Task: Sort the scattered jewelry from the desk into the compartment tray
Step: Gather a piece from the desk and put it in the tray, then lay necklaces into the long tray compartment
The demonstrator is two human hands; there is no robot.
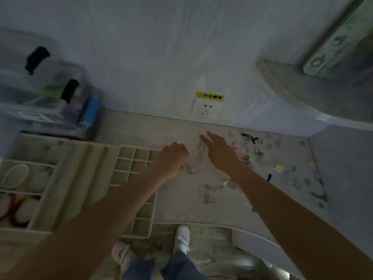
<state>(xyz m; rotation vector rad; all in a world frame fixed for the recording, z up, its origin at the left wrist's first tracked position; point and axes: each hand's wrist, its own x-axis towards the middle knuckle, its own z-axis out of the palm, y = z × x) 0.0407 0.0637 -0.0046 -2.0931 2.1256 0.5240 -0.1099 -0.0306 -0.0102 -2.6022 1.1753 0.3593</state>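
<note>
Two hands work over a pale chain necklace (194, 158) that lies in loose loops on the counter (141, 128), at the centre of the frame, just right of the compartment tray (113, 158). The left hand (173, 158) has its fingers curled at the left edge of the chain and appears to pinch it, though blur hides the contact itself. The right hand (219, 152) hovers at the chain's right side with fingers spread wide and straight, holding nothing. More scattered jewelry (254, 152), small rings, beads and clips, lies to the right of the hands, toward the right edge of the counter; a second pale chain (207, 191) lies lower, between the forearms. In the tray's larger compartments at the left of the frame sit a pearl bracelet (15, 176) and red pieces (12, 207).

Handling, as judged: the chain is light, limp and prone to tangle or snag on neighbouring pieces. It will not keep any shape when lifted and may slip through a loose pinch. The best hold is probably a pinch at one end or at the clasp, with the other hand gathering the slack before the carry to the tray.
</note>
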